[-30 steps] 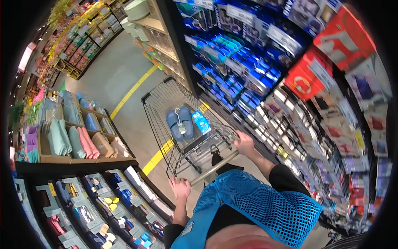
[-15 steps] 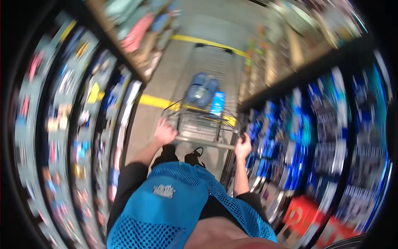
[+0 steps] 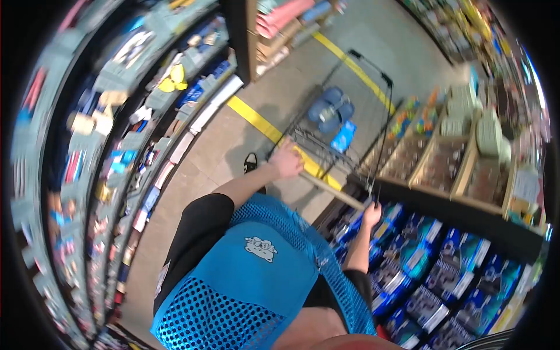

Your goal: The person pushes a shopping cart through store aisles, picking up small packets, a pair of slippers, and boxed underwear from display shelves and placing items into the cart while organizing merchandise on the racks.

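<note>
My left hand (image 3: pixel 286 160) is closed round the left part of the shopping cart's handle bar (image 3: pixel 329 189). At the bar's right end, my right hand (image 3: pixel 371 214) is wrapped round it. Inside the wire cart (image 3: pixel 382 125) lie a pair of blue slides (image 3: pixel 331 109) joined together, and a bright blue package (image 3: pixel 344 137) beside them. A blue mesh garment (image 3: pixel 251 262) with a small white print covers my front.
Curved shelves (image 3: pixel 111 146) of packaged goods run along the left. Wooden bins (image 3: pixel 449 169) with pale green dishes stand at the right, above blue packages (image 3: pixel 429 274). A yellow stripe (image 3: pixel 254 119) crosses the floor (image 3: pixel 204 137). One shoe (image 3: pixel 250 163) shows.
The view has swung round, so the blue packages now lie at the lower right and the cart points up and right. Both hands have stayed on the handle bar.
</note>
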### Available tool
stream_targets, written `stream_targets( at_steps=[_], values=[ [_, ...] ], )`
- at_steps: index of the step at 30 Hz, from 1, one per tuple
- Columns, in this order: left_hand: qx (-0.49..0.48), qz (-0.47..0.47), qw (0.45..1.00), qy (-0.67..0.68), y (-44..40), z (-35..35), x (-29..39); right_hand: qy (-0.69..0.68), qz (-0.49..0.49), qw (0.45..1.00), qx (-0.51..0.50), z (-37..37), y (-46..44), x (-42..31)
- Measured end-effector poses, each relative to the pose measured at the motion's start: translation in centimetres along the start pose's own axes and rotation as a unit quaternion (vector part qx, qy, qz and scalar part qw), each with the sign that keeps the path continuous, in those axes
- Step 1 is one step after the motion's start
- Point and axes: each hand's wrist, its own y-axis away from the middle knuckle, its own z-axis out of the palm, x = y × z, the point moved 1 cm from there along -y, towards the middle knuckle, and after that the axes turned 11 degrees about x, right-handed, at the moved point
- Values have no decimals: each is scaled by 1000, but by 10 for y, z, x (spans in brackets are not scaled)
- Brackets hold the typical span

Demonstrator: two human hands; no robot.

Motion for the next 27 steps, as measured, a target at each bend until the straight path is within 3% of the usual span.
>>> stream_targets(
  at_steps=[1,2,4,6,8,11,14,18,20,21,22,26,27],
  values=[
    [-22,5,1000,7,-7,-5,-12,4,12,1000,-7,7,0,-7],
    [42,20,999,-7,-11,-7,-24,22,41,999,4,17,1,-10],
    [-8,49,999,-16,-28,-16,-43,48,102,993,23,25,11,-40],
    [1,-24,999,-37,-45,-16,-58,56,165,985,7,39,6,-54],
    [-54,-24,998,-31,-61,-25,-72,114,98,973,173,48,15,-88],
    [-112,-44,992,-45,-88,-34,-89,42,166,980,98,55,4,-109],
    [-131,-42,988,-65,-103,-35,-101,49,162,981,92,66,-9,-120],
    [-161,-18,978,-129,-125,-41,-114,-72,165,983,37,75,-16,-126],
    [-259,-24,956,-132,-142,-59,-112,-66,88,992,55,76,-15,-139],
    [-245,-30,961,-125,-139,-53,-122,-120,203,971,-44,60,-16,-161],
    [-225,-29,967,-113,-140,-40,-134,-89,125,986,-60,57,-18,-160],
    [-216,-152,962,-73,-146,-27,-134,-219,124,965,-73,67,-10,-135],
    [-177,-236,955,2,-140,-11,-148,-232,146,951,-143,56,-7,-131]
  ],
)
